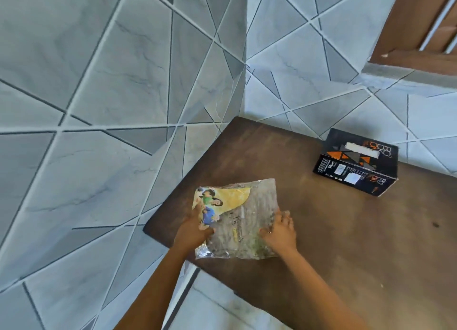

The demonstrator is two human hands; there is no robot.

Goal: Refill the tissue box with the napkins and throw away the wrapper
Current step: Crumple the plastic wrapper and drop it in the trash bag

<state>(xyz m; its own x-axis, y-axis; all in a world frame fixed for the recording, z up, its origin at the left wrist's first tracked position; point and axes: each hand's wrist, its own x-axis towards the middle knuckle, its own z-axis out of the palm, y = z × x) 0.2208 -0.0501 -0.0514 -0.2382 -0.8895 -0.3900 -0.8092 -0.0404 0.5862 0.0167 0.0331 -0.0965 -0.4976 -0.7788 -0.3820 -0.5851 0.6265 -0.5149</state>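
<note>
A clear plastic wrapper with a yellow printed picture lies on the brown table near its left corner. It looks flat; whether napkins are inside I cannot tell. My left hand grips its left edge. My right hand presses down on its right side with fingers curled over the plastic. A black tissue box with orange and grey triangles stands at the table's far right, its top slot showing white.
Grey and white tiled walls meet in a corner behind the table. A brown wooden frame is at the upper right. Tiled floor shows below the table's left edge.
</note>
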